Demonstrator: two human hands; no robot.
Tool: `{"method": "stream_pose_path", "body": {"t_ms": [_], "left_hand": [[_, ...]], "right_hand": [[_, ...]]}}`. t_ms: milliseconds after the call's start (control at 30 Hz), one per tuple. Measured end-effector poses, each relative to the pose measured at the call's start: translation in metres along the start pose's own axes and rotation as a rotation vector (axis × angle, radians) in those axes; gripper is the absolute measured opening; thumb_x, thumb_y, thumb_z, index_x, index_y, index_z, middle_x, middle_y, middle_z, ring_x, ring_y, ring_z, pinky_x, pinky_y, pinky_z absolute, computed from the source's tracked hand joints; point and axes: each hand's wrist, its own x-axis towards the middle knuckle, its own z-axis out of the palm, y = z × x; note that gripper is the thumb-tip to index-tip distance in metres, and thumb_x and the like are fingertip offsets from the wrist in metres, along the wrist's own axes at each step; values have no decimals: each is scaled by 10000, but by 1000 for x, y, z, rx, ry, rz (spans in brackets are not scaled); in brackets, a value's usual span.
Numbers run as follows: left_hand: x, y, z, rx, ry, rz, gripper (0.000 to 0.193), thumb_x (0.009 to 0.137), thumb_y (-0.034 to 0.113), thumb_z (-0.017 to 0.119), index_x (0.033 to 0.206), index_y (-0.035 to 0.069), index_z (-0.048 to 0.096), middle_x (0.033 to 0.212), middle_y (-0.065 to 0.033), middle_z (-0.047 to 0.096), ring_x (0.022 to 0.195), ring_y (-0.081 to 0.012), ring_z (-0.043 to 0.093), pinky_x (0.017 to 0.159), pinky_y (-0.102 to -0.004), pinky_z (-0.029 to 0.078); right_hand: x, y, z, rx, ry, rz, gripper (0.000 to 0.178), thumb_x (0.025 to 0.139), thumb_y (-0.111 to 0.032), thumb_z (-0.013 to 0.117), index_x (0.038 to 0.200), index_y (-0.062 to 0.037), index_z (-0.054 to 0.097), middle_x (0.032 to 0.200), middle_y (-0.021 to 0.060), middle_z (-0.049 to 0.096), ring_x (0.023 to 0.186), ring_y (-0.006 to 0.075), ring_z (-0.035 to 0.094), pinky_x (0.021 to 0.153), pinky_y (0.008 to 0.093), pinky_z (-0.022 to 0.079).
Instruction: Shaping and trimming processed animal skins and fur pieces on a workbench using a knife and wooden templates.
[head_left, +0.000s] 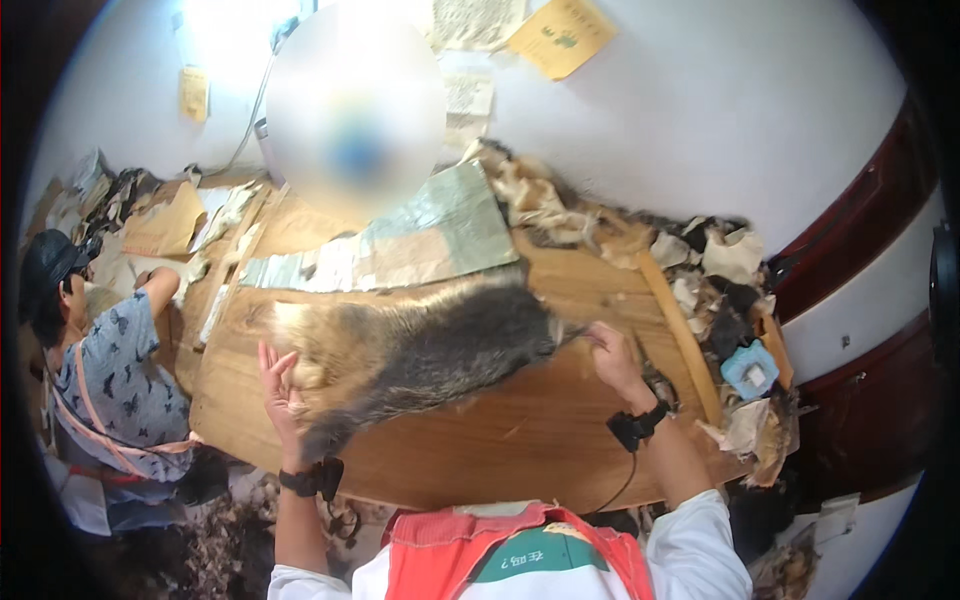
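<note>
While the right hand pinches one end of a black-and-tan fur pelt, the left hand — fingers spread at the other — seemingly steadies it outstretched over the brown wooden worktop.

White characters, legible, on green panel, red garment

The pelt is fluffy fur, the tabletop smooth wood, the dark red panel glossy

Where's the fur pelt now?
Head view, centre: the fur pelt spans between the left hand and the right hand, over the wooden table, just below the grey-green sheet in the picture.
</note>
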Motion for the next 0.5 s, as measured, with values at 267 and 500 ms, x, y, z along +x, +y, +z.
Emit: {"method": "stream_pose_path", "body": {"t_ms": [267, 500], "left_hand": [[-71, -48, -78, 346, -224, -332, 254, 910, 145, 662, 1107, -4, 604, 958, -110, 610, 875, -245, 574, 802, -360, 454], [-68, -1, -66, 503, -569, 127, 373, 717, 38, 756, 1069, 73, 639, 913, -115, 591, 881, -328, 550, 802, -425, 430]], "right_hand": [[-30, 30, 25, -715, 77, 242, 454, 856, -127, 640, 1300, -69, 564, 1178, 178, 575, 1155, 370, 508, 997, 487, 383], [-28, -33, 48, -469, 131, -66, 323, 797, -94, 694, 1106, -53, 610, 1023, 170, 575, 990, 373, 558, 853, 444, 462]]}}
